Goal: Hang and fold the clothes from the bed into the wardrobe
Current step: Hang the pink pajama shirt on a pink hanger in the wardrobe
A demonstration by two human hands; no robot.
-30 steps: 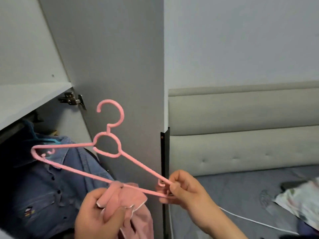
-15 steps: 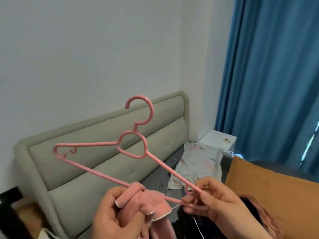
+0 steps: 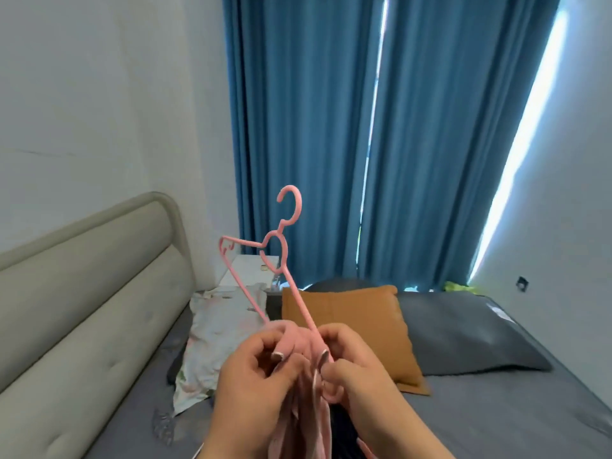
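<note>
At six o'clock over the bed (image 3: 496, 412), the left hand (image 3: 261, 376) pinched the pink garment (image 3: 298, 346) and the right hand (image 3: 361, 369) had its grip clamped on the pink hanger (image 3: 284, 260), so steadying that while drawing fabric over its bar seemed best.

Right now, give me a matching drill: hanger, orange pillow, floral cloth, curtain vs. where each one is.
Things: 1 hanger; 2 orange pillow; 3 floral cloth; 4 curtain.
Places: a hanging behind the bed; b flat beside the headboard; c pinched by the right hand, left hand gripping the pink garment; d next to the grey pillow.
Pairs: 1-c, 2-d, 3-b, 4-a.
</note>
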